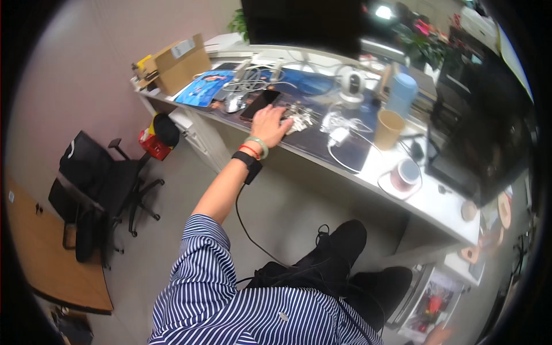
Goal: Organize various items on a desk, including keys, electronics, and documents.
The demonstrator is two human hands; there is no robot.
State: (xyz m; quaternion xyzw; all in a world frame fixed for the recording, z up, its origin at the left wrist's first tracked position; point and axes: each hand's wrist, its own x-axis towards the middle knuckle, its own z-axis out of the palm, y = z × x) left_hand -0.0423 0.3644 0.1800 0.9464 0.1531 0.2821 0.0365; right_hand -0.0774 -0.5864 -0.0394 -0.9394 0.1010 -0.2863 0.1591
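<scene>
My left hand (269, 125), with a green bangle, a red cord and a black wrist strap, reaches palm down over the front of the desk mat (310, 144). Its fingers are a little apart. A black smartphone (261, 103) lies beside the fingertips, partly behind them. The thumb is at a pile of small silvery and white pieces (302, 118), blurred, perhaps keys. At the lower right, my right hand (438, 334) is by the open drawer (431, 302), which holds red and pale items. That hand is blurred and cut by the dark rim; its grip does not show.
A silvery mouse (236, 102), a cardboard box (179, 64) and coiled cables stand or lie at the left. Rightward are a white camera (352, 88), a charger with cable (339, 136), a brown cup (389, 128) and a blue bottle (402, 92). An office chair (108, 181) stands left.
</scene>
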